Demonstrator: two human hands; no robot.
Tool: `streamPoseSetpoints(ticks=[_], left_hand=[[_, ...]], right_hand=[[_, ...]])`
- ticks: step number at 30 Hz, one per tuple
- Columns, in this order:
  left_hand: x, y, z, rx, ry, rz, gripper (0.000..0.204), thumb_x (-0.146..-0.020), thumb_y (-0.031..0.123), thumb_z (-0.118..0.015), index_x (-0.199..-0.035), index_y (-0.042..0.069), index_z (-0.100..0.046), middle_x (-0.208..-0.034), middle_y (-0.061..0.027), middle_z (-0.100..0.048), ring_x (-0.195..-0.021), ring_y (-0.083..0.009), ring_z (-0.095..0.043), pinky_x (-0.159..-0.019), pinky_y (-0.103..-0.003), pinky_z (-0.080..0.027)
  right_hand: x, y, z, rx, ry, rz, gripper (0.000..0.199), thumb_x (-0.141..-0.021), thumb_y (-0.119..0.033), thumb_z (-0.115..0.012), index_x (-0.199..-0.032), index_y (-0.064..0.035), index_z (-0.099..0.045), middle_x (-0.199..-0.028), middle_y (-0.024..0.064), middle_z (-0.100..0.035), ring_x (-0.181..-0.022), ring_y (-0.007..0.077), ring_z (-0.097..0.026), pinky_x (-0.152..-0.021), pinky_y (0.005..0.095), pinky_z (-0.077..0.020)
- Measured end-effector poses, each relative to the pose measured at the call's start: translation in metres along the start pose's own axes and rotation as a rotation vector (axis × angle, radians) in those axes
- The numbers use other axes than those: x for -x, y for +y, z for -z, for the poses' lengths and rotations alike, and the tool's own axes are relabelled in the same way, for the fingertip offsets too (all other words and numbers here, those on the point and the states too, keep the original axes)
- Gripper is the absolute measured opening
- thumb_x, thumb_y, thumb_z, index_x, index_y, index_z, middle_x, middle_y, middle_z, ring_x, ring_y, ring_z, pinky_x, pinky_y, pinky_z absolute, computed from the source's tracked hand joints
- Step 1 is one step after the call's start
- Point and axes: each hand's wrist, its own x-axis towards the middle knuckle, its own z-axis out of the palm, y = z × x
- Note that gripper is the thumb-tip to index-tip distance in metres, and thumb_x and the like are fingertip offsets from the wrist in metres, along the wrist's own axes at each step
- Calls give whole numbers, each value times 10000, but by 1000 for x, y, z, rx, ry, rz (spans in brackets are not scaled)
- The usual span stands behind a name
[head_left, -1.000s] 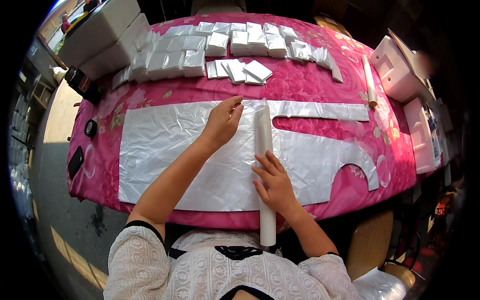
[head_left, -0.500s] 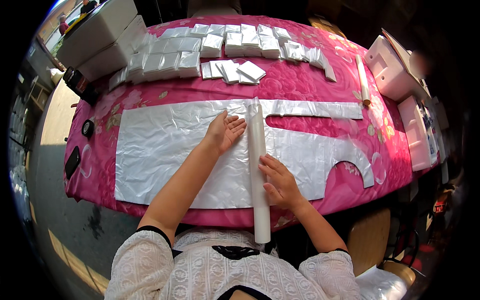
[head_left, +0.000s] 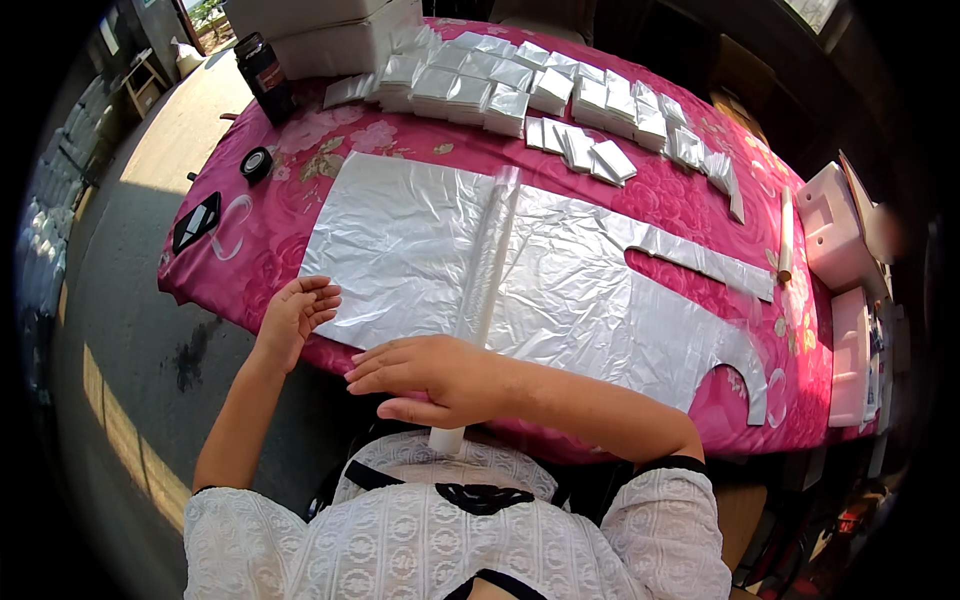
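Note:
A thin silvery-white plastic apron lies flat on the table, with a long slot and a rounded cutout at its right end. Across it, from far edge to near edge, rests a pale tube. Its near end shows past the table edge, below my right hand. My left hand is at the apron's near left corner, fingers loosely bent and nothing visible in them. My right hand reaches leftward over the tube's near part, fingers stretched out, open, hiding some of the apron's near edge.
Stacks of folded plastic packets line the table's far side. A dark jar, a black tape roll and a phone are at the left. Another tube lies by foam boxes at the right.
My left hand has moved left and nearer, from the apron's middle to its corner. My right hand has left the tube's right side and crossed left over it. The view has turned left.

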Motion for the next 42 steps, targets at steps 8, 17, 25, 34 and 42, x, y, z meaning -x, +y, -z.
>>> streamPoseSetpoints(ticks=[8, 17, 25, 34, 42], left_hand=[[75, -60, 57, -115, 123, 76, 208, -903, 68, -464, -1086, 7, -543, -999, -105, -623, -868, -143, -610, -757, -249, -501], [78, -43, 19, -1167, 137, -650, 457, -803, 208, -638, -1165, -30, -492, -1094, -176, -575, -990, -308, -568, -874, -362, -452], [62, -50, 3, -1261, 249, -329, 848, -658, 242, -774, -1304, -52, -310, -1119, -210, -456, -992, -347, -512, -830, -392, -460], [55, -38, 18, -1300, 380, -195, 771, -683, 186, -759, -1283, -47, -335, -1066, -225, -526, -967, -406, -534, -798, -417, -455], [55, -29, 6, 40, -265, 74, 425, -780, 234, -679, -1096, -13, -541, -905, -80, -629, -754, -115, -602, -703, -275, -499]], right_hand=[[34, 86, 31, 795, -64, -280, 500, -887, -336, -494, -1314, -83, -434, -1371, 110, -410, -1314, 281, -302, -1077, 429, -236], [-134, 165, -25, 827, -2, -150, 455, -857, -287, -533, -1251, -65, -492, -1308, 109, -480, -1280, 274, -363, -1066, 427, -250], [-96, 128, -13, 689, 238, -149, 375, -827, -264, -579, -1138, -57, -561, -1256, 106, -517, -1254, 280, -391, -1065, 429, -248], [-137, 171, -35, 779, 25, -251, 580, -850, -335, -526, -1357, -96, -378, -1427, 127, -318, -1339, 334, -238, -1107, 452, -129], [-120, 124, -17, -704, 928, -451, 965, -742, -173, -677, -1402, 10, 3, -1266, 238, -352, -1112, 271, -472, -914, 398, -441]])
